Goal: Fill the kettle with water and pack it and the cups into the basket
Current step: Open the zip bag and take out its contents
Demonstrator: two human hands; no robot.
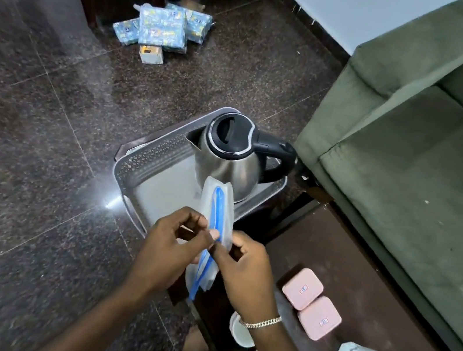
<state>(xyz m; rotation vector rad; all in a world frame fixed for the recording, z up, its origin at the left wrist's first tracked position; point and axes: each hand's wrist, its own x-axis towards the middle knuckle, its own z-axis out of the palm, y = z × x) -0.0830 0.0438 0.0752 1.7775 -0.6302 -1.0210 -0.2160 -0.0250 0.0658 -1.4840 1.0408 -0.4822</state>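
Partly hidden by the right hand (244,272), both hands' fingers pinch a zip bag (218,219); left hand (172,245).

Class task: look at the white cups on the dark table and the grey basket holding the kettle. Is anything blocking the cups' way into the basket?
Partly. Both hands hold a zip bag above the basket's near edge, between it and the cups. The basket floor left of the kettle is bare.
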